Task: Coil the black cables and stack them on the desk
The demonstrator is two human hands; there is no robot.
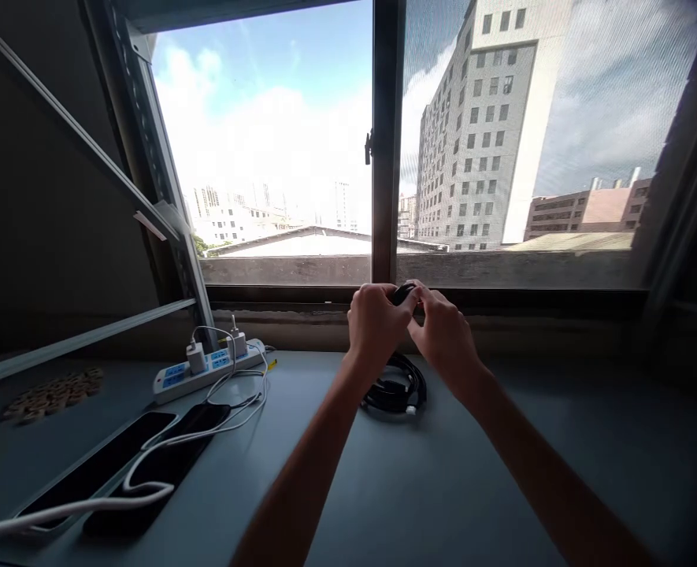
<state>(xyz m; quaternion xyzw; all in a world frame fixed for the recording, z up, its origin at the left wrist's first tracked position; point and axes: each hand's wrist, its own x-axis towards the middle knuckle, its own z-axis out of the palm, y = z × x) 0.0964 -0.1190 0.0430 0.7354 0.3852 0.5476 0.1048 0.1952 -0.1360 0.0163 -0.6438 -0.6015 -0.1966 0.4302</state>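
Note:
Both hands are raised together above the far part of the grey table, in front of the window frame. My left hand (376,316) is closed on a black cable (404,294), which shows between the hands. Fingers of my right hand (443,324) are also closed on this black cable, close to the left fingertips. Below the hands, a coil of black cable (414,386) lies on the table with a small white piece at its near edge. Whether the held part joins the coil is hidden behind the hands.
A white power strip (209,368) with two plugged-in chargers stands at the back left. White cables run over two dark phone-like devices (103,465) (171,465) on the table (348,512). A brown beaded mat (56,395) lies far left. Metal rails cross the left side.

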